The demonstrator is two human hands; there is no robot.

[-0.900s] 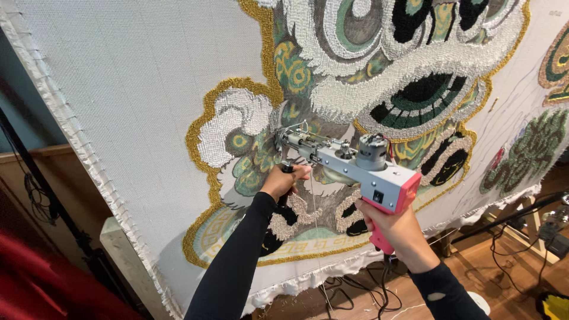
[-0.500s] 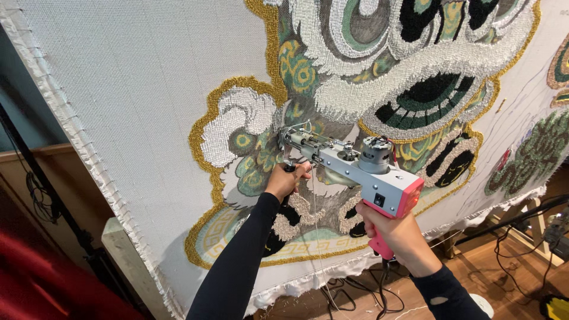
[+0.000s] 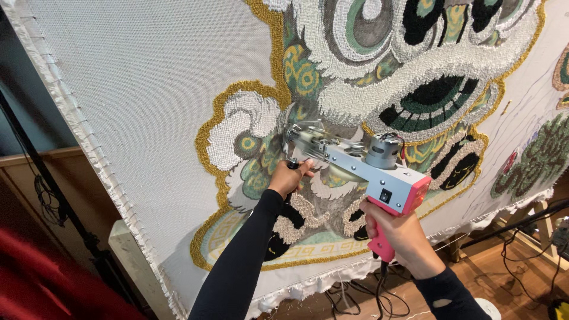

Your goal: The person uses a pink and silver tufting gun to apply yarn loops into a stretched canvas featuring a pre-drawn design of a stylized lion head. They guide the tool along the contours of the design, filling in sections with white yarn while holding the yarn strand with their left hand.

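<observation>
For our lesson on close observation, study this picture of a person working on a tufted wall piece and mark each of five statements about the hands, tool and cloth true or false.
1. The right hand grips the pink handle of the tufting gun. True.
2. The left hand rests flat on the floor. False: it holds the gun's front handle, close to the cloth.
3. The gun's front end points at the stretched cloth. True.
4. The cloth is bare all over. False: a tufted design in gold, white, green and black covers much of it; only the left part is bare.
5. Both arms wear short white sleeves. False: the sleeves are long and black.
</observation>
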